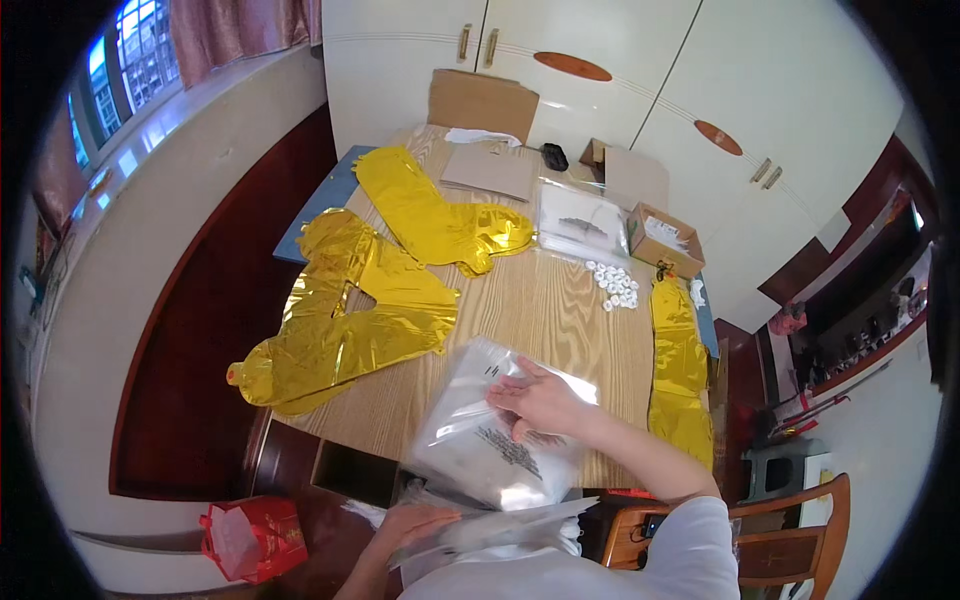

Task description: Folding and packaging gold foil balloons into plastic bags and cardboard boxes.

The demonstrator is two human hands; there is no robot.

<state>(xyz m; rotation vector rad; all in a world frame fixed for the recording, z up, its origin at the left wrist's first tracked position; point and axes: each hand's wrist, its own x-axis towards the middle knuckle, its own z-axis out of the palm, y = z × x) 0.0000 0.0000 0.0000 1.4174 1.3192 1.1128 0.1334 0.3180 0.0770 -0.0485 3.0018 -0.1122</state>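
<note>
Resting flat and open, the right hand (pixel 537 400) lay on a clear plastic bag (pixel 490 430) at the near edge of the wooden table (pixel 545 310). The left hand (pixel 412 522) gripped more clear bags (pixel 500 528) below the table edge. Gold foil balloons (pixel 345 320) lay at the left, small white pieces (pixel 613 284) farther away.

Gold foil balloons (pixel 370 300), wood-grain table (pixel 540 310), red bag (pixel 252 537).
</note>
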